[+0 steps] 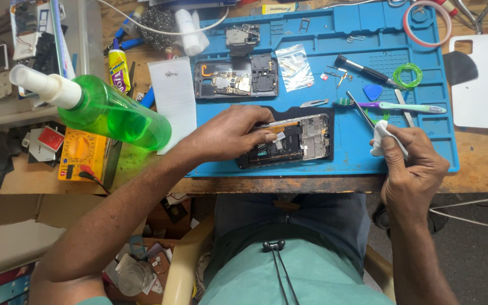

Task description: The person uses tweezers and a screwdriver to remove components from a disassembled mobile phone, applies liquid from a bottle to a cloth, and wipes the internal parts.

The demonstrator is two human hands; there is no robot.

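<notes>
Head view shows the left hand [230, 134] pressing its fingers on an opened phone [289, 139], which lies near the front edge of the blue mat [430, 147]. Right hand [413, 166] is closed around a white cloth [380, 135] and thin tweezers [360, 110] (just at the mat's front right corner). Free mat remains between both hands. Further left, a green spray bottle [105, 110] lies tilted, holding green liquid. A small clear bag [293, 68] holds tiny parts.

Matt, seemingly rubbery blue mat [436, 135]
</notes>
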